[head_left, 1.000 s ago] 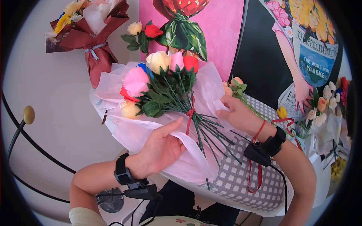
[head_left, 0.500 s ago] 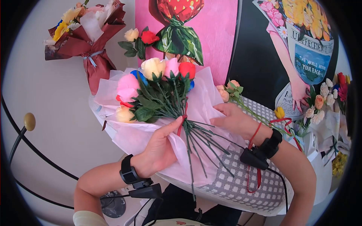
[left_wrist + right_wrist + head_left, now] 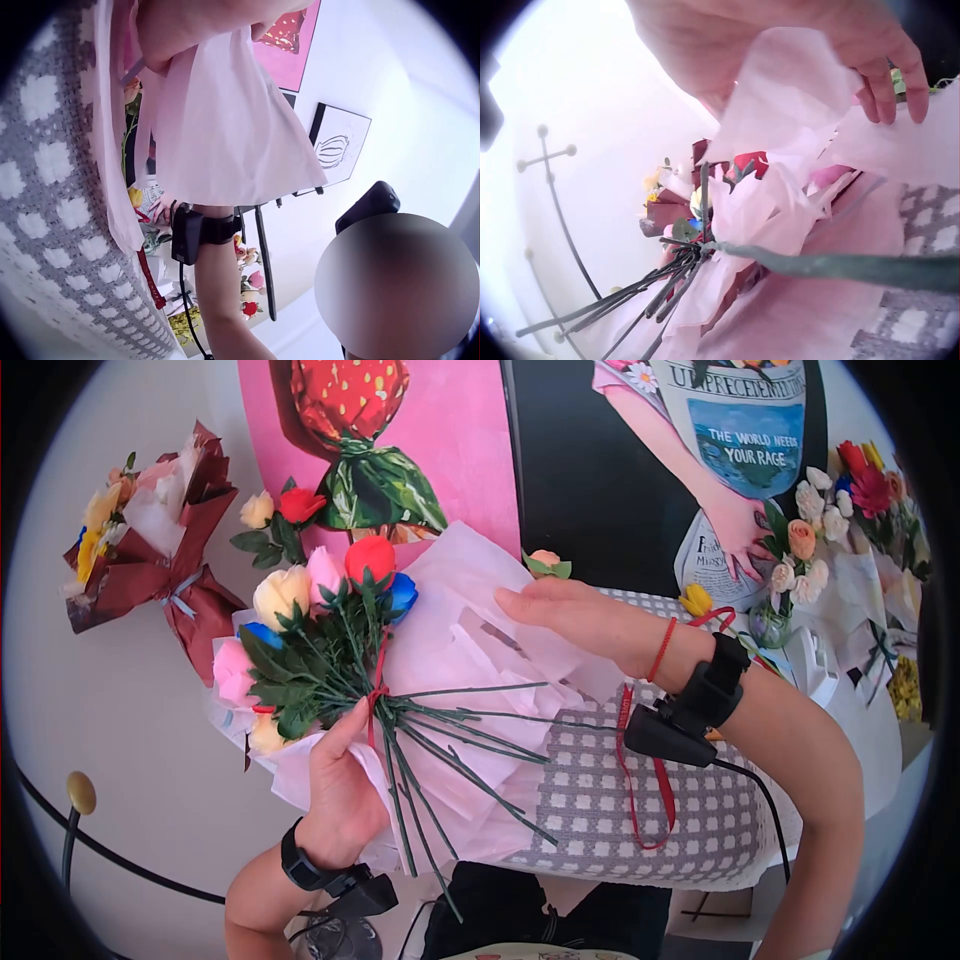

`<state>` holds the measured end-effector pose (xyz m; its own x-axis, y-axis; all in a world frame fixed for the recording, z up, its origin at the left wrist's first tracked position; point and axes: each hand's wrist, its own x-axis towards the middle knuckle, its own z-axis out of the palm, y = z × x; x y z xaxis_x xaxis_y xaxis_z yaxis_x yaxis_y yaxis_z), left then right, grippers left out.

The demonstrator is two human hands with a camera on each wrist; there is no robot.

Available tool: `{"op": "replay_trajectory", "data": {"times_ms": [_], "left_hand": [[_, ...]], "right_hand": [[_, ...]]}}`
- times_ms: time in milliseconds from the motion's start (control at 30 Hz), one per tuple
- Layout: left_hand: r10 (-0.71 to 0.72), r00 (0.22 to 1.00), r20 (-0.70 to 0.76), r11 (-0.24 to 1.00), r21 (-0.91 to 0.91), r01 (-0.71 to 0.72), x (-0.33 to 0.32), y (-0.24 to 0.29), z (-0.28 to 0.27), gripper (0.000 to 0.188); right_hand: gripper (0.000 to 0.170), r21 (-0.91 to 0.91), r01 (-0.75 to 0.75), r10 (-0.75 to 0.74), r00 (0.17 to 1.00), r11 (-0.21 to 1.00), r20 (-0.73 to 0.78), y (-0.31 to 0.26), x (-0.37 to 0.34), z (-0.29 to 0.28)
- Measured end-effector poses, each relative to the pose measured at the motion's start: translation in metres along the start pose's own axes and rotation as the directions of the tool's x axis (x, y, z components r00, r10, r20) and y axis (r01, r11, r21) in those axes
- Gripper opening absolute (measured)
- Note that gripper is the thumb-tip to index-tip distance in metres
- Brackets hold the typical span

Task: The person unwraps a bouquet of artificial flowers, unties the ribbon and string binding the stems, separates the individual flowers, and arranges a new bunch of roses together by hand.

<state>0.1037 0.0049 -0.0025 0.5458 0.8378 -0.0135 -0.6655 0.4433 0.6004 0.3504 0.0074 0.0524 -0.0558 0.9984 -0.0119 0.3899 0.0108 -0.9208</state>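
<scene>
We see the left-hand grip [image 3: 345,795] holding a bouquet [image 3: 305,675] of artificial roses, its thumb over the stems [image 3: 450,760] just below a red tie [image 3: 376,698]; its other fingers are hidden. The right-hand grip [image 3: 585,620] is spread, its fingers long and loose against the pink wrapping paper [image 3: 430,600].

The bouquet lies over the left part of that paper, its pink, cream, red and blue heads pointing up and left, its bare stems fanning down and right. Beneath the paper we find a grey-and-white checked cloth [image 3: 690,840] on the bench [image 3: 880,780], with a loose red ribbon [image 3: 660,815] on it. Farther out are a burgundy-wrapped bouquet [image 3: 185,585] at left and a pink painting [image 3: 465,440] behind.
</scene>
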Motion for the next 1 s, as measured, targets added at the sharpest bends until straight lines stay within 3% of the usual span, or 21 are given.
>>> {"op": "replay_trajectory", "data": {"times_ms": [33,200,367,433,467,533,667,733,767,867,933,967,1000], "left_hand": [[-0.004,1.000,0.000,1.000,0.002,0.004,0.001,-0.001,-0.002,0.021],[-0.015,1.000,0.015,1.000,0.009,0.014,0.003,-0.001,-0.007,0.022],[-0.041,0.993,-0.112,0.999,-0.033,0.038,0.003,0.002,-0.008,0.024],[-0.025,0.993,-0.113,1.000,-0.005,0.024,0.003,0.002,-0.010,0.025],[-0.012,0.992,-0.122,1.000,0.006,0.013,0.003,0.002,-0.010,0.025],[-0.021,0.994,-0.108,1.000,0.003,0.022,0.004,0.003,-0.014,0.026],[-0.034,0.990,-0.139,0.999,-0.007,0.033,-0.001,0.004,-0.005,0.026],[-0.117,0.991,-0.060,0.991,0.065,0.120,-0.003,0.003,0.005,0.025],[-0.153,0.988,0.025,0.986,0.072,0.150,0.000,0.004,-0.007,0.024],[-0.182,0.983,-0.011,0.983,0.030,0.182,-0.004,-0.001,0.006,0.020],[-0.189,0.980,-0.065,0.981,0.041,0.191,-0.003,-0.002,0.006,0.017],[-0.178,0.982,-0.063,0.983,0.037,0.180,-0.003,-0.003,0.006,0.017],[-0.201,0.978,-0.052,0.979,0.032,0.202,-0.003,-0.003,0.006,0.016]], "right_hand": [[0.068,-0.004,-0.116,0.116,0.993,0.993,-0.023,0.002,-0.002,-0.003],[0.075,-0.054,-0.127,0.125,0.991,0.990,-0.044,0.029,0.006,-0.006],[0.072,-0.082,-0.221,0.215,0.974,0.972,-0.075,0.030,0.008,-0.008],[0.043,-0.216,-0.246,0.234,0.969,0.945,-0.082,0.032,0.010,-0.003],[0.043,-0.212,-0.249,0.236,0.968,0.945,-0.085,0.033,0.009,-0.004],[0.033,0.066,-0.101,0.100,0.995,0.993,0.025,0.022,-0.001,-0.005],[0.038,0.074,-0.055,0.047,0.993,0.996,0.111,0.005,-0.006,0.003],[0.046,-0.191,-0.070,0.080,0.996,0.979,0.044,0.009,0.004,0.018],[0.046,-0.197,-0.063,0.074,0.996,0.978,0.051,0.011,0.006,0.017],[0.052,-0.291,0.065,-0.041,0.995,0.954,0.089,0.006,0.000,0.015],[0.048,-0.105,0.132,-0.121,0.987,0.986,0.103,0.004,-0.002,0.016],[0.048,-0.112,0.140,-0.127,0.986,0.984,0.109,0.003,-0.003,0.019],[0.047,0.030,0.046,-0.051,0.975,0.999,0.218,0.002,-0.007,0.024]]}}
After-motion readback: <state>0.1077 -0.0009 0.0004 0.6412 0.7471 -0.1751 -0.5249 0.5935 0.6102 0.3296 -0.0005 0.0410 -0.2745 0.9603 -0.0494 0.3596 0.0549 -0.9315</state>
